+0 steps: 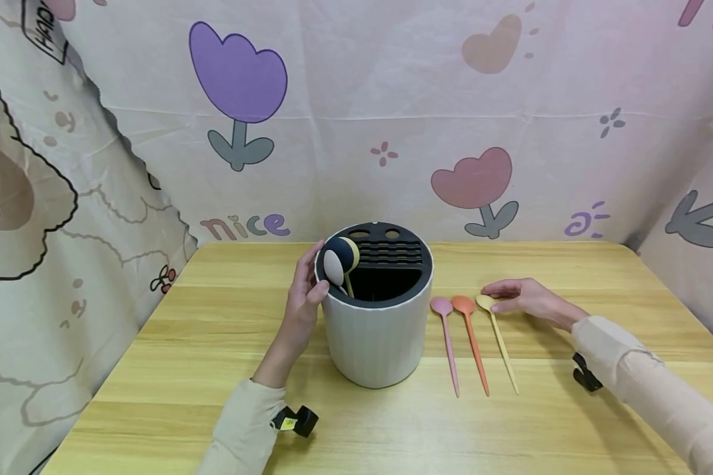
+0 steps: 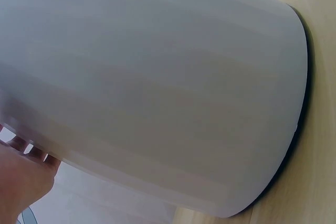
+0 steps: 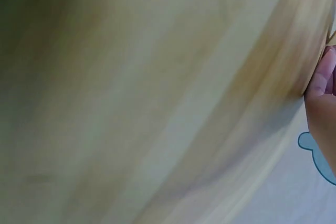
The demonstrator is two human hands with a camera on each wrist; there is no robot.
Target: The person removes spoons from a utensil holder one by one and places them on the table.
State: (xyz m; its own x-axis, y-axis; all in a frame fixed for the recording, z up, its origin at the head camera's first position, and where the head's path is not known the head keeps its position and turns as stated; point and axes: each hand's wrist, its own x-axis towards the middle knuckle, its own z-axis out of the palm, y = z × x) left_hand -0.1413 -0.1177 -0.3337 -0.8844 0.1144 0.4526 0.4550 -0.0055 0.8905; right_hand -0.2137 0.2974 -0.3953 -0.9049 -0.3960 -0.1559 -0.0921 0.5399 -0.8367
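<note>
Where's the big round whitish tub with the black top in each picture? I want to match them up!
Head: the round whitish tub with the black top stands near the middle, a bit low.
Left wrist: the tub is very close and fills most of the picture.
Right wrist: I don't see it there.
Shared landmark: the pale yellow wooden table, low in the head view, along the right in the left wrist view, blurry across most of the right wrist view.

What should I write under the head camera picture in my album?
Left hand on the bin, right hand at the yellow spoon, orange spoon and pink spoon alongside.
</note>
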